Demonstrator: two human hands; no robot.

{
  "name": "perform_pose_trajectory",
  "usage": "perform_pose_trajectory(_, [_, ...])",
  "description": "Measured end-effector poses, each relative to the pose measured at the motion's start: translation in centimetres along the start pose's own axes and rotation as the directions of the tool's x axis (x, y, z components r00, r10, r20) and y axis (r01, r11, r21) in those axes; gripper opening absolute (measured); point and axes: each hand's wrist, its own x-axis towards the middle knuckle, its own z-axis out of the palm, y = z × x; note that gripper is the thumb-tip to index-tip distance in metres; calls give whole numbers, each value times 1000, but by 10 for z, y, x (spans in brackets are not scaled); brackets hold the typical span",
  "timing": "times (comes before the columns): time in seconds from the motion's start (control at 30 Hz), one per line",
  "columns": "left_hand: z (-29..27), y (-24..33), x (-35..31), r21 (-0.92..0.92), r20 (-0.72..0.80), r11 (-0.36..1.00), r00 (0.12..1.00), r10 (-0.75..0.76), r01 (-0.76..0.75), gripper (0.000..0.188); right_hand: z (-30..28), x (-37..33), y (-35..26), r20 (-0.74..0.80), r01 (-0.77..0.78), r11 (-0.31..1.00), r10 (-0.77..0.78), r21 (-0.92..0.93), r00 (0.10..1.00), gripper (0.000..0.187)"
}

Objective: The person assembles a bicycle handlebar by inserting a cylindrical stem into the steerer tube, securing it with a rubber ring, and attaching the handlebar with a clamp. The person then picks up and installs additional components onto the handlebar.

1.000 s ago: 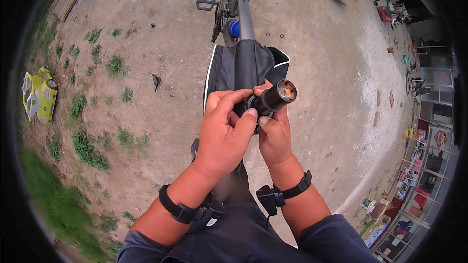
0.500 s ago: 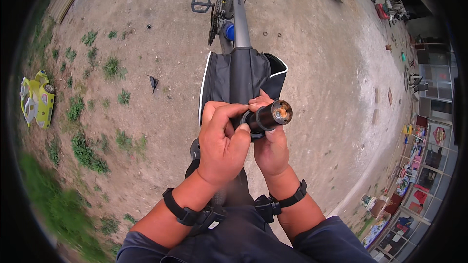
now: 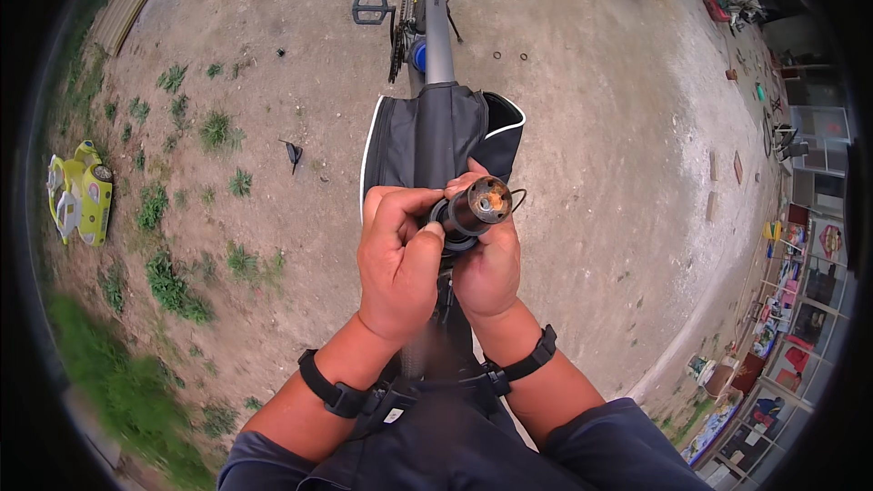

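The black tube [image 3: 471,209] was in the person's two hands, in front of the chest, its rusty, pierced end tilted up and toward the right. From where I stood, the largest thing was the bare ground [image 3: 618,127], sandy, with tufts of weeds along the left. A glazed front [image 3: 823,300] ran down the right, with clutter before it. The bicycle [image 3: 438,41] stretched away straight ahead, grey-framed, its far end cut off at the top of the view. Well apart on the left sat a yellow-green toy car [image 3: 91,200]. A black bag [image 3: 400,141] with white piping straddled the bicycle's frame just beyond the hands, its right side gaping.

The left hand [image 3: 393,259] had its grip closed, thumb and fingers pinching the tube's lower part, by the dark collar. The right hand [image 3: 489,268] was wrapped closely about the tube's right side, some of its fingers hidden behind. A dark strap circled each wrist. The flat pedal [image 3: 373,8] stuck out to the left of the bicycle, and a small dark object [image 3: 292,155] lay left of the bag. Smallest of all, two little rings [image 3: 524,56] lay near each other, right of the frame.
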Motion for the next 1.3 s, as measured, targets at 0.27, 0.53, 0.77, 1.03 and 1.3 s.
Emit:
perform_pose_trajectory(0.27, [-3,2,-1,-166,-20,969,981,-191,185,21,11,-4,-6,-45,-119,980,127,161,991,54])
perform_pose_trajectory(0.53, [-11,-1,-3,-150,-35,978,988,-152,145,21,18,-6,-9,-29,-147,969,155,200,987,41])
perform_pose_trajectory(0.77, [-14,-3,-7,-189,-41,967,983,-181,170,21,14,-5,4,17,-29,1000,29,8,999,51])
perform_pose_trajectory(1.03, [-15,-9,-7,-165,-54,979,990,-130,120,20,21,-11,-4,-34,-96,985,102,146,994,37])
perform_pose_trajectory(1.3, [-16,-4,-5,-109,-45,992,997,-63,57,20,19,-12,9,-39,-143,978,151,153,988,62])
